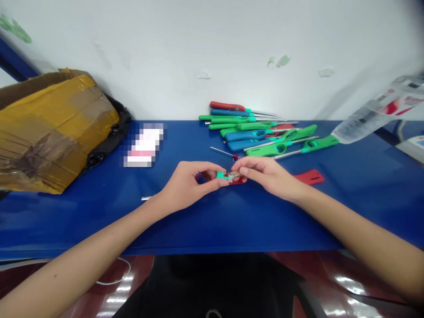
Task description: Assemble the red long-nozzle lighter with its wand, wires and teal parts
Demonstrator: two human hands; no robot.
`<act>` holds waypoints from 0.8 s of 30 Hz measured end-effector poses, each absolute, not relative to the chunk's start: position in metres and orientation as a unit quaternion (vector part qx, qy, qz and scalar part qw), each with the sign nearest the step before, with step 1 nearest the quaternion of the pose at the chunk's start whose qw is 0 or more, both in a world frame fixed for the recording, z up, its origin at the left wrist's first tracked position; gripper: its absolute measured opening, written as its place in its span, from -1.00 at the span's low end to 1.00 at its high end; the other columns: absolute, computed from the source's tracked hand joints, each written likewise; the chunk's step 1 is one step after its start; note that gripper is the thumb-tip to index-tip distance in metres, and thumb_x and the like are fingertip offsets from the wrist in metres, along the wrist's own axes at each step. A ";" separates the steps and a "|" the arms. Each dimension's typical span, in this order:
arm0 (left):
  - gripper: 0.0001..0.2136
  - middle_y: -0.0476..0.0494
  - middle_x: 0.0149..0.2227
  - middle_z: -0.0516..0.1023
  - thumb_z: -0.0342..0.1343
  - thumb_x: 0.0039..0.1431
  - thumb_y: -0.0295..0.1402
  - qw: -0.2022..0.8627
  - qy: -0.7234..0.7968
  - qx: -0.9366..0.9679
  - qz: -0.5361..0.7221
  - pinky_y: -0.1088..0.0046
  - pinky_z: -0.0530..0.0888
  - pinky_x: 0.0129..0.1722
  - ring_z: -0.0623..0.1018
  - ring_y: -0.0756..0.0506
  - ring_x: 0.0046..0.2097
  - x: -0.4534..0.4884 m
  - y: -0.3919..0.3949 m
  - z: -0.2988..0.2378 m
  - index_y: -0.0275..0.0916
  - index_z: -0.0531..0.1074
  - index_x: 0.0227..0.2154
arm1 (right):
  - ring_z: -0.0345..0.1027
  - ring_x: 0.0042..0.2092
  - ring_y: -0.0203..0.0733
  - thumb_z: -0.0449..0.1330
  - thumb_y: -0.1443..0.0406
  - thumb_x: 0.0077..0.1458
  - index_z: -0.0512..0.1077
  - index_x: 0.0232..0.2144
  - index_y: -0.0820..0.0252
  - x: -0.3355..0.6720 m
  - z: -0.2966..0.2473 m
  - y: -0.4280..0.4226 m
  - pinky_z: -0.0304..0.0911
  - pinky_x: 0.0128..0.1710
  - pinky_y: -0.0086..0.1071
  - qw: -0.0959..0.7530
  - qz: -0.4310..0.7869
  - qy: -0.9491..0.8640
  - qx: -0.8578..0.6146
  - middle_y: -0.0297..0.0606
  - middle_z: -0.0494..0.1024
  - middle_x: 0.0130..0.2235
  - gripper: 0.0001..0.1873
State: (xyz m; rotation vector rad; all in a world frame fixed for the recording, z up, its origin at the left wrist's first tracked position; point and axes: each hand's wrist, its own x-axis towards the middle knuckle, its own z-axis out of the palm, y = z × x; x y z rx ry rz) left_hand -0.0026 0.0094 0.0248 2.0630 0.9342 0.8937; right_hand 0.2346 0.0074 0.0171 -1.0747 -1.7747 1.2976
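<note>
While the left hand (188, 184) pinches teal plastic (221, 175), the right hand (270, 177) grips translucent plastic (234, 175).

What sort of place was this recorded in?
Probably a workshop, judging by the blue tabletop, the piled long-necked lighters and a loose red plastic part.

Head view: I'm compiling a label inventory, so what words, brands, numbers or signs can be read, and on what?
No text can be read with certainty.
Clear bottle: lettering on its red and white label, too blurred to read.
White rectangle on the table: pixelated, unreadable.
Lighters and small teal piece: no readable markings.
</note>
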 end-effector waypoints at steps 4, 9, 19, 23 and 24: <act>-0.81 -0.01 -0.43 0.58 0.27 0.15 -0.23 0.309 0.349 0.811 0.353 0.55 0.47 -0.34 0.52 0.02 -0.40 -0.003 0.009 0.023 -0.22 0.60 -0.24 | 0.44 -0.30 -0.25 0.23 0.10 0.18 0.55 -0.24 0.20 0.234 0.016 0.007 0.40 -0.24 -0.34 0.341 0.495 -0.679 -0.421 -0.23 0.61 -0.27 -0.72; -0.81 -0.01 -0.42 0.60 0.25 0.17 -0.24 0.287 0.354 0.817 0.353 0.56 0.46 -0.33 0.53 0.02 -0.40 -0.004 0.011 0.020 -0.22 0.60 -0.23 | 0.48 -0.32 -0.23 0.24 0.07 0.17 0.57 -0.23 0.19 0.233 0.013 0.005 0.42 -0.27 -0.36 0.365 0.483 -0.668 -0.433 -0.24 0.62 -0.33 -0.69; -0.79 -0.01 -0.43 0.58 0.23 0.18 -0.21 0.294 0.367 0.815 0.338 0.56 0.48 -0.33 0.52 0.02 -0.41 -0.002 0.010 0.020 -0.22 0.59 -0.23 | 0.51 -0.36 -0.22 0.20 -0.01 0.19 0.57 -0.34 0.19 0.230 0.018 0.001 0.44 -0.31 -0.37 0.382 0.474 -0.666 -0.431 -0.26 0.62 -0.42 -0.61; -0.79 -0.01 -0.43 0.58 0.21 0.19 -0.20 0.279 0.375 0.818 0.336 0.54 0.47 -0.34 0.52 0.01 -0.41 -0.004 0.013 0.020 -0.22 0.57 -0.22 | 0.51 -0.38 -0.22 0.23 -0.02 0.15 0.60 -0.34 0.20 0.230 0.018 0.001 0.44 -0.33 -0.37 0.390 0.461 -0.658 -0.450 -0.25 0.63 -0.43 -0.60; -0.79 -0.01 -0.43 0.59 0.21 0.19 -0.20 0.271 0.380 0.817 0.338 0.54 0.47 -0.34 0.52 0.01 -0.41 -0.004 0.014 0.020 -0.23 0.57 -0.23 | 0.51 -0.39 -0.22 0.24 -0.03 0.14 0.60 -0.34 0.20 0.230 0.017 0.002 0.44 -0.34 -0.37 0.395 0.457 -0.655 -0.455 -0.25 0.63 -0.45 -0.60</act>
